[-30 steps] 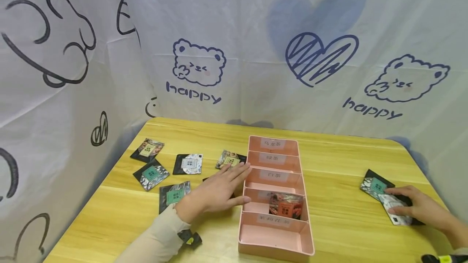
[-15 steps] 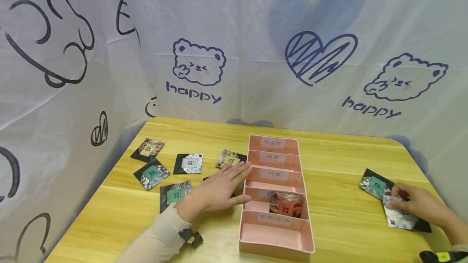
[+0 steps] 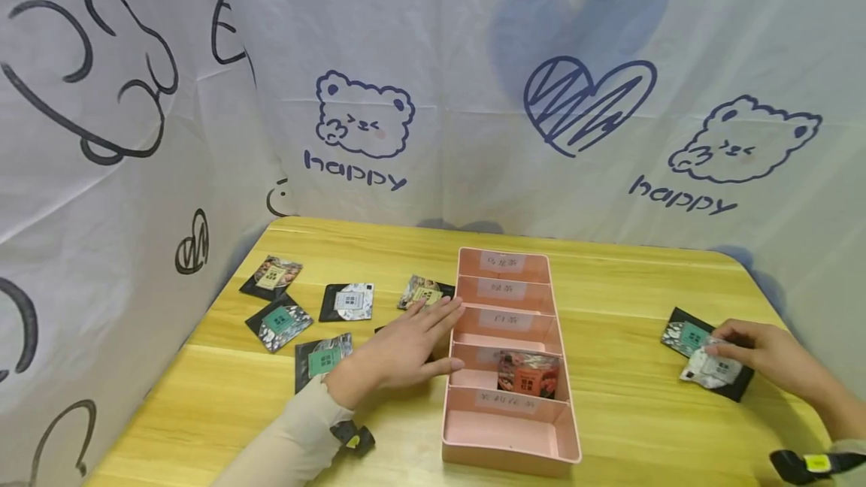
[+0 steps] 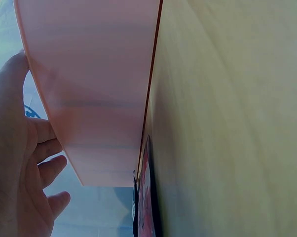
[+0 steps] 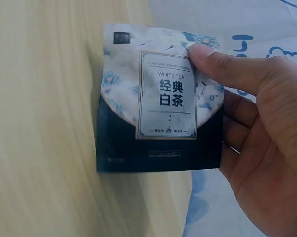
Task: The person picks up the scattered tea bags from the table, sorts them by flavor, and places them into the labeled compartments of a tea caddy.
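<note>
My right hand (image 3: 767, 355) pinches a white-and-black tea sachet (image 5: 163, 108) by its edge, thumb on the front and fingers behind. "WHITE TEA" is printed on its label. In the head view, the sachet partly overlaps a green-labelled tea sachet (image 3: 688, 331) on the table's right side. My left hand (image 3: 406, 348) has its fingers extended, touching the left rim of a pink divided box (image 3: 504, 434). Each divider bears a paper label. A red tea sachet (image 3: 531, 376) leans in the second compartment from the front.
Left of the box lie several sachets, including a white-labelled one (image 3: 348, 301), a green-labelled one (image 3: 279, 322) and a yellow-labelled one (image 3: 271, 276). Another yellow-labelled sachet (image 3: 422, 293) is near the box, partly behind my left hand. A printed cloth (image 3: 473, 171) hangs behind the table.
My right hand has drawn the white tea sachet first rightward, then up and left. The left hand stays at the box rim.
</note>
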### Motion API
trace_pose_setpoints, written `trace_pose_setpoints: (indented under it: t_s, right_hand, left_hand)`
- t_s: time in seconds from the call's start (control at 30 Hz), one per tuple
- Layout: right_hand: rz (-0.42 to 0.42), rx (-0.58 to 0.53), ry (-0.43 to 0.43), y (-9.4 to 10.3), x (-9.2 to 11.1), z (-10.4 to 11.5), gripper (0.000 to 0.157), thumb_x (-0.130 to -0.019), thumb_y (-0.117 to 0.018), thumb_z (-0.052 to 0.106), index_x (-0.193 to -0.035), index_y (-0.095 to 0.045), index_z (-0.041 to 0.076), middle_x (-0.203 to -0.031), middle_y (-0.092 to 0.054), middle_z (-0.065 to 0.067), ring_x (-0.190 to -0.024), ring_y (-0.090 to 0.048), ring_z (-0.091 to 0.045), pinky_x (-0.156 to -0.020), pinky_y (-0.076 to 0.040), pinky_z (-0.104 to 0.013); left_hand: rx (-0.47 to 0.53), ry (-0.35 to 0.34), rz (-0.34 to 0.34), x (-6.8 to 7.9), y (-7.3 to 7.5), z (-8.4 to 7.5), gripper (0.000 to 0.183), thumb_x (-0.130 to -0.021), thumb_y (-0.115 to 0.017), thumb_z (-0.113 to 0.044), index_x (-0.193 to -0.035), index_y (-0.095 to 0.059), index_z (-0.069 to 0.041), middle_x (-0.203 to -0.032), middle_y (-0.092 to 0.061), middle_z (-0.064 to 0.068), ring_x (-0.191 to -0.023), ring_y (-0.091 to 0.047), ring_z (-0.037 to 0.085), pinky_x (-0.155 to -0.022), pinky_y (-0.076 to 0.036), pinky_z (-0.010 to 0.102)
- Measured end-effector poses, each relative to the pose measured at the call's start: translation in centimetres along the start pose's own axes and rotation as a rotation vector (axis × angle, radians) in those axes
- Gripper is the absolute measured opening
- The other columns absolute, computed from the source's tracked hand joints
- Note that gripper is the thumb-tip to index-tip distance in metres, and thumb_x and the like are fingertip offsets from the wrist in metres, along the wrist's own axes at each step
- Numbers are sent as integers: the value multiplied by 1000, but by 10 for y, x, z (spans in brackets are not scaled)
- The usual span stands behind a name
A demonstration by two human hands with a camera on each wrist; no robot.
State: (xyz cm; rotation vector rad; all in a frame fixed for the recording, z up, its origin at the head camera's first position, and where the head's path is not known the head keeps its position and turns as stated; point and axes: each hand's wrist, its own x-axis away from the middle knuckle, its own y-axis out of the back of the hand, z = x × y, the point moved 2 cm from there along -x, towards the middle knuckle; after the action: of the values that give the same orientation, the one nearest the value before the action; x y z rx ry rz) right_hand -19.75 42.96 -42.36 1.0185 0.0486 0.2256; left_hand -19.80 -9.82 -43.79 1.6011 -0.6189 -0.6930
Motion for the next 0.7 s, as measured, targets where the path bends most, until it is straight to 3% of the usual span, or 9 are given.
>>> trace_pose_setpoints:
  t_s: [0.23,0.47,0.6,0.7]
  right_hand:
    - [-60,-16,37,2,-6,13,22,-96,-65,24,-99,-62,3,-85,-59,-3,-67,-51,-10,-53,-42,-27]
    - [-101,-31,120,6,-10,24,31,-97,-64,16,-122,-56,0,-105,-63,-14,-78,-59,1,-56,-51,-28]
    - [-89,-43,170,6,-12,29,35,-97,-63,13,-128,-57,-1,-115,-60,-17,-69,-54,-4,-51,-44,-28]
    - [-86,-50,175,5,-13,33,34,-97,-63,15,-128,-60,1,-114,-60,-12,-64,-48,-8,-48,-39,-28]
  left_hand:
    - [-3,-2,-6,0,-1,1,87,-97,-20,-70,-158,-14,-8,-162,-14,10,-148,-8,20,-119,-9,44]
    - [-4,-5,-16,0,0,0,86,-97,-20,-69,-157,-15,-7,-162,-16,11,-148,-10,22,-118,-12,46]
    - [-4,-3,-9,0,0,0,86,-97,-20,-69,-158,-14,-8,-162,-15,10,-148,-10,21,-118,-11,46]
    - [-6,1,-3,0,1,0,86,-97,-20,-70,-158,-13,-9,-162,-14,10,-148,-9,21,-118,-9,44]
